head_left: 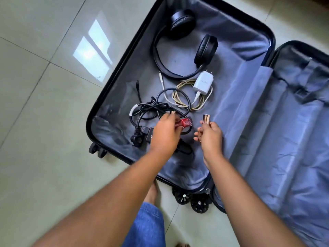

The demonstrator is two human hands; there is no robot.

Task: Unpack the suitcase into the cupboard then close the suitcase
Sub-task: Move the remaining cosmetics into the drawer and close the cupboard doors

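- Open black hard-shell suitcase (249,104) lying flat on pale green tiled floor (35,122).
- Left hand (165,134) over tangled black cables (151,111), fingers closed around small red glossy bottle (184,122), long axis running left-right.
- Right hand (211,134) just beside, fingers pinching upright rose-gold metallic tube (206,120).
- Black over-ear headphones (185,45) and white wall charger (203,84) farther in; cupboard out of view.

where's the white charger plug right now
In the head view, the white charger plug lies in the suitcase's left half, just below the black headphones and on the coiled cream cable, beyond both hands.
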